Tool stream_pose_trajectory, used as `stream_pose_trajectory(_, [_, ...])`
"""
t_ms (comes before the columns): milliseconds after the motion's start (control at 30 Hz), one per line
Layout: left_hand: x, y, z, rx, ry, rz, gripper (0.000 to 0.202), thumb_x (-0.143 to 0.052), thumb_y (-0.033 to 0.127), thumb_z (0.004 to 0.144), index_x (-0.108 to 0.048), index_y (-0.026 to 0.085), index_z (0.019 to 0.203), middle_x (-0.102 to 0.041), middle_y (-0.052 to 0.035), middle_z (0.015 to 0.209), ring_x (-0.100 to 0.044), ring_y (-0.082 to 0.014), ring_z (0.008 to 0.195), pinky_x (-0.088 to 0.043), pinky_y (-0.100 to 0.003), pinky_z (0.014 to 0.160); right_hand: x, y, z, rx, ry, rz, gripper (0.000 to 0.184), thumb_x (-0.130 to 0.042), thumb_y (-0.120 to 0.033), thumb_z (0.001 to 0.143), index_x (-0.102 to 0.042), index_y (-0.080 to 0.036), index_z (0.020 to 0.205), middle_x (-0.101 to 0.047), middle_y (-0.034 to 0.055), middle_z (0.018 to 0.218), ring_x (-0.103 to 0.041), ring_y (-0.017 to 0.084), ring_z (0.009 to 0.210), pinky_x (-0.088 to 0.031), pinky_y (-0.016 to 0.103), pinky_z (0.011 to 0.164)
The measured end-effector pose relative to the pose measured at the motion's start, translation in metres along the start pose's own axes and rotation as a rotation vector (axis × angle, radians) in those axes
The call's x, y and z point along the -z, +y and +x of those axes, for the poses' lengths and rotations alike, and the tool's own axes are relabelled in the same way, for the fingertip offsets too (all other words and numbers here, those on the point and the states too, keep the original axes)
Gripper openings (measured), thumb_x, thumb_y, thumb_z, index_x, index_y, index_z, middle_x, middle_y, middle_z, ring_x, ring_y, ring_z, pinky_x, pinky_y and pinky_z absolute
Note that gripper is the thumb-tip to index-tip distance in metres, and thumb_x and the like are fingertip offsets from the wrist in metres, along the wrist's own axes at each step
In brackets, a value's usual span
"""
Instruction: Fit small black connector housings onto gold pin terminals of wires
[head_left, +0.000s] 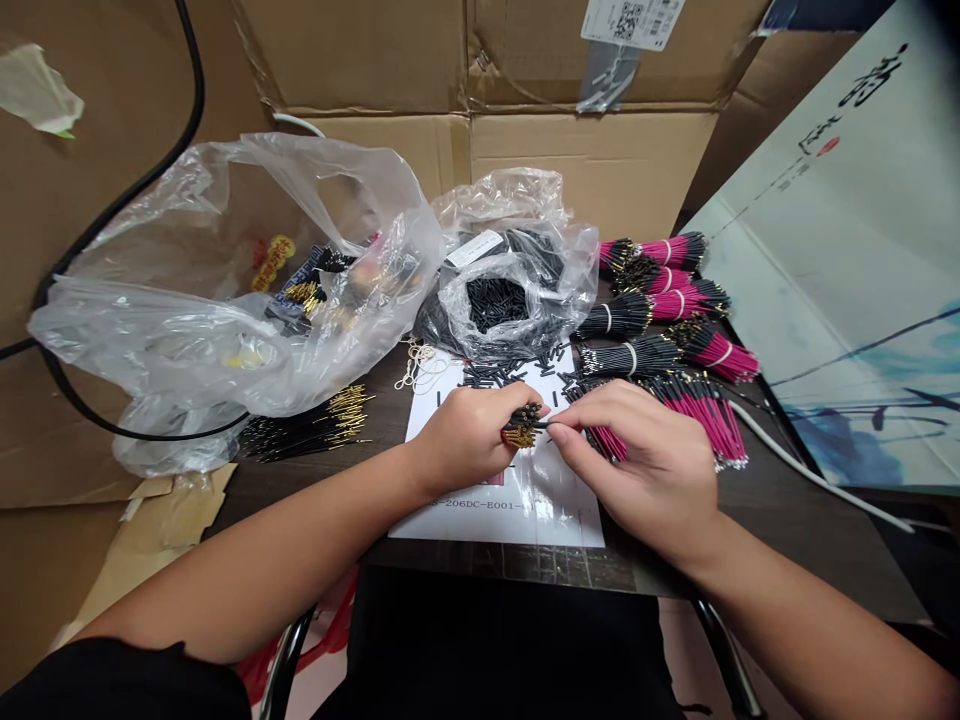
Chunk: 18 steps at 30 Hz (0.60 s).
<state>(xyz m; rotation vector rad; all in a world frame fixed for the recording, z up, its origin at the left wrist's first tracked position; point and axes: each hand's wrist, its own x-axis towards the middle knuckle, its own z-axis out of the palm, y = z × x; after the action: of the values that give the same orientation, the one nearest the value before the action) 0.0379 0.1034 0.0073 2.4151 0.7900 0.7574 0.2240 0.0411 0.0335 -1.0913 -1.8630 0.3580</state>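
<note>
Closed around a bundle of thin wires [523,430] is my left hand [469,435], above the middle of the paper. Gold terminals and some black ends of the bundle stick out toward the right. My right hand [649,465] pinches a small black sleeve [545,425] between thumb and fingertips, at the bundle's ends. Whether the sleeve sits on a terminal is too small to tell. Loose black sleeves [491,373] lie on the white printed sheet [495,525] just behind my hands. An opened clear bag [574,265] behind them holds many more black sleeves [495,303].
At right lie tied bundles of pink and black wires [679,300]. Black wires with gold ends [315,425] spread on the dark table [810,520] at left, beneath a large plastic bag [360,350]. A white cable [825,480] crosses the right side; cardboard [585,170] stands behind.
</note>
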Motion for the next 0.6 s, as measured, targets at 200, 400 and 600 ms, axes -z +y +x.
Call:
stream_pose_trajectory(200, [0.0015,0.0017,0.0018,0.047,-0.052,0.029,0.017,-0.052,0.014,0.081,-0.060,0.016,0.095,-0.069,-0.0009,0.073,-0.067,-0.0135,0.070,-0.049,-0.020,0.063,-0.0007,0.0006,-0.0004,0.001,-0.006,-0.054,0.016,-0.065,-0.012,0.079,-0.067,-0.022,0.092,-0.069,0.0019,0.085,-0.061,0.015,0.076,-0.050,0.034,0.072])
stream_pose_trajectory(400, [-0.0001,-0.0002,0.0027,0.098,-0.109,0.111,0.026,-0.051,0.007,0.074,-0.059,0.017,0.097,-0.066,0.0024,0.060,-0.067,-0.0164,0.067,-0.048,-0.023,0.063,-0.0014,0.0013,-0.0005,-0.048,-0.034,-0.098,0.009,-0.064,-0.015,0.081,-0.066,-0.022,0.088,-0.068,0.0015,0.082,-0.060,0.015,0.075,-0.049,0.033,0.072])
stream_pose_trajectory(600, [-0.0028,0.0003,0.0038,0.163,-0.160,0.175,0.021,-0.051,0.011,0.077,-0.059,0.017,0.096,-0.062,0.0025,0.054,-0.067,-0.0206,0.067,-0.048,-0.027,0.062,-0.0020,0.0008,0.0003,-0.100,-0.037,-0.105,0.007,-0.064,-0.016,0.082,-0.067,-0.021,0.086,-0.068,0.0010,0.081,-0.060,0.014,0.075,-0.048,0.031,0.072])
